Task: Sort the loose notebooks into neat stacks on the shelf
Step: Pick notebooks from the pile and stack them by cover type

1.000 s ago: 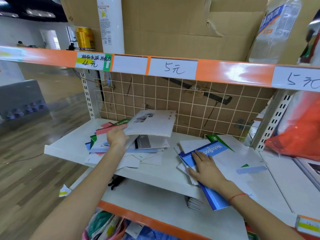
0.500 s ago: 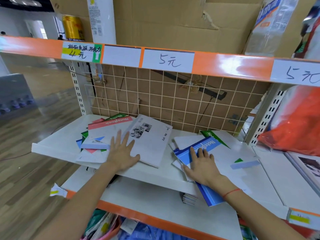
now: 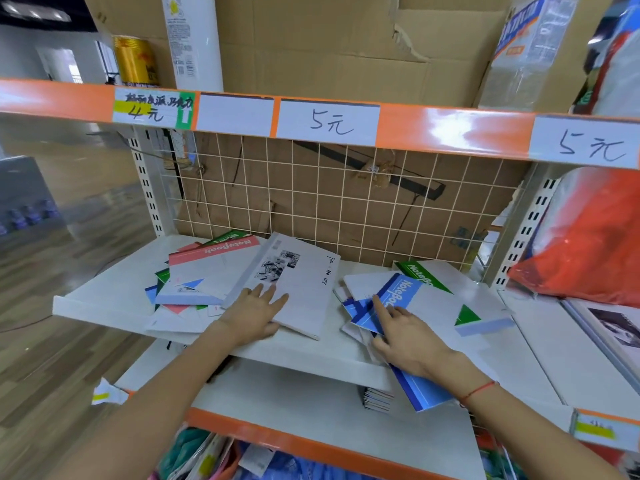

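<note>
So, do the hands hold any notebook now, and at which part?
Neither grips one. The left hand lies flat on the grey notebook's near corner; the right hand presses the blue notebook.

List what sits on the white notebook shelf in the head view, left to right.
Red-banded NoteBook on the left pile → left hand flat on the grey photo-cover notebook → right hand on the blue NoteBook → green NoteBook.
</note>
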A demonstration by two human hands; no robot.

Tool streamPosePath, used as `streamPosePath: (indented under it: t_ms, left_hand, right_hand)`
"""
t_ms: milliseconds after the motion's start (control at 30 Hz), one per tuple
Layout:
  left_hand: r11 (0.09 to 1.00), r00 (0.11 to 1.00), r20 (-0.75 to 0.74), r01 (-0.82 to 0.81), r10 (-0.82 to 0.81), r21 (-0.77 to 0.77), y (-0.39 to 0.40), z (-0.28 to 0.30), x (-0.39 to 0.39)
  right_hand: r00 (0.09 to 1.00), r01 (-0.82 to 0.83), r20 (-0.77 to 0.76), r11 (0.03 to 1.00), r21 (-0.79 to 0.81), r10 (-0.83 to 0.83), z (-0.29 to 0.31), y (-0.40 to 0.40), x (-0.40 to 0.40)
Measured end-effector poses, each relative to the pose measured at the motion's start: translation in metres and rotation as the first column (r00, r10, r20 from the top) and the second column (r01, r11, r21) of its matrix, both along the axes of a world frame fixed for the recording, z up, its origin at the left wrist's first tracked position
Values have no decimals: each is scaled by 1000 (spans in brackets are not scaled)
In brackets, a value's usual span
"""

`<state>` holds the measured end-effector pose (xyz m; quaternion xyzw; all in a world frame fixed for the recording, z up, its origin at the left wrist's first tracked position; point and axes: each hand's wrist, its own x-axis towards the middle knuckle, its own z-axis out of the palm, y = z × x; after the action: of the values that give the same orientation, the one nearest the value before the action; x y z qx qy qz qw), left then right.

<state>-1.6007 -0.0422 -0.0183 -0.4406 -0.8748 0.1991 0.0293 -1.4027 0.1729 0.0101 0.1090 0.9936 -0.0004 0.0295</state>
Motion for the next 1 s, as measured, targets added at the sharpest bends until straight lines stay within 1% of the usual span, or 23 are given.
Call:
streamPosePath:
  t_ms: [33, 100, 200, 300, 333, 433, 467, 567, 600, 667, 733, 800, 833, 933, 1000]
  left_hand:
    - [999, 999, -37, 20, -21, -28, 2, 2, -1]
    - [995, 989, -130, 57, -69, -88, 7, 6, -2]
    - [992, 972, -226, 31, -59, -124, 10, 4, -1]
    - [997, 978, -202, 44, -55, -58, 6, -6, -7]
    - [998, 984, -169, 55, -61, -40, 5, -7, -9]
    - [995, 995, -45, 81, -84, -55, 5, -5, -11]
    - [994, 995, -41, 90, -93, -60, 6, -3, -11]
    - [986, 978, -125, 162, -164, -24, 5, 2, -14]
    - [979, 966, -164, 202, -198, 9, 2, 4, -15]
    - [939, 930, -253, 311, -268, 149, -3, 3, -19]
    - [894, 918, -269, 361, -291, 265, -5, 2, -23]
    - [842, 931, -233, 356, -282, 405, -5, -1, -24]
    - [809, 940, -194, 339, -280, 480, -4, 0, -21]
    - [657, 971, -76, 210, -227, 724, 3, 8, -4]
    - [565, 974, -72, 185, -216, 804, 9, 15, 7]
  right_hand:
    - [1000, -7, 1, 1000, 14, 7, -1, -4, -1]
    - [1000, 2, 6, 996, 89, -3, -4, -10, -3]
    - [999, 27, -23, 990, 139, -24, -10, -8, -4]
    - [998, 45, -57, 990, 135, -37, -15, -3, 0]
    - [997, 43, -70, 989, 142, -34, -16, -1, 2]
    - [996, 32, -81, 992, 122, -23, -13, 3, 11]
    - [996, 29, -84, 992, 124, -18, -12, 5, 14]
    - [991, 67, -122, 988, 137, -50, -17, 15, 20]
    - [988, 82, -143, 986, 147, -61, -19, 19, 22]
    - [975, 98, -215, 981, 169, -60, -24, 27, 25]
    - [969, 163, -212, 971, 175, -125, -26, 35, 30]
    - [956, 202, -251, 962, 186, -152, -25, 41, 37]
    - [947, 203, -289, 957, 206, -138, -23, 44, 41]
    - [924, 214, -366, 944, 250, -112, -14, 51, 54]
    - [917, 234, -377, 943, 239, -132, -12, 55, 62]
